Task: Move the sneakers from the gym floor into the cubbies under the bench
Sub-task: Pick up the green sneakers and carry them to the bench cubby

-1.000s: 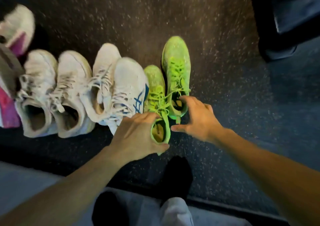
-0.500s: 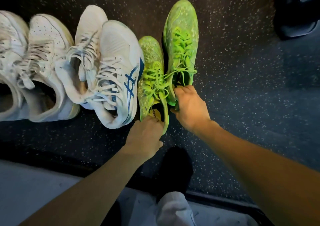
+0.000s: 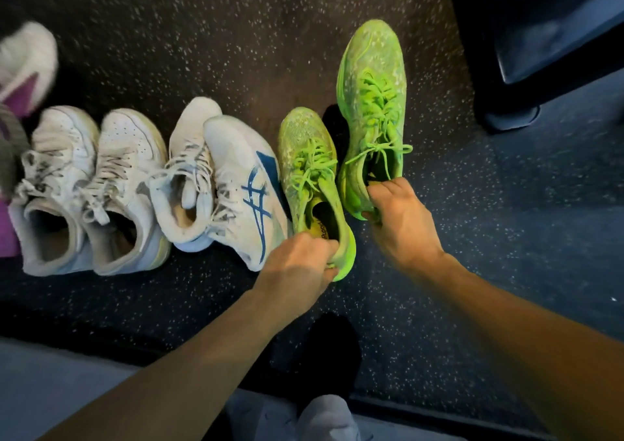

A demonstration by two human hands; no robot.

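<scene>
Two neon green sneakers lie on the dark speckled gym floor (image 3: 506, 238). My left hand (image 3: 297, 268) pinches the heel of the left green sneaker (image 3: 307, 156). My right hand (image 3: 401, 217) grips the heel collar of the right green sneaker (image 3: 371, 102), fingers inside its opening; a dark shadow shows beside it. To the left sits a white pair with blue stripes (image 3: 236, 183), then a plain white pair (image 3: 87, 183). No cubbies are visible.
A white and purple shoe (image 3: 27, 69) lies blurred at the far left edge. A dark blue bench or bag (image 3: 540, 35) fills the upper right corner. My knee in grey trousers (image 3: 324, 417) and my black shoe (image 3: 324, 349) are at the bottom.
Both hands have closed on the green sneakers' heels. The right green sneaker has shifted away from its mate, up and to the right.
</scene>
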